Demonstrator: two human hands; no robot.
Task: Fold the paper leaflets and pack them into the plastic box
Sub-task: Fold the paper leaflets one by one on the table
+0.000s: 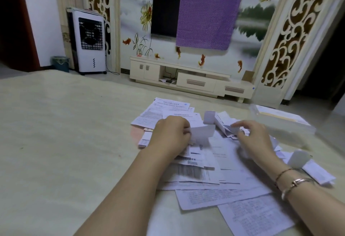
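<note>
Head view: folded leaflet (202, 133) (long axis crosswise) in left hand (170, 133).

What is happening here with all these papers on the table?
A person sits at a table covered with a loose pile of printed leaflets. The left hand pinches a small folded leaflet, while the right hand reaches with relaxed fingers over the pile beside it. A clear plastic box stands at the far right and seems to hold some paper already. Most leaflets lie unfolded outside the box.
</note>
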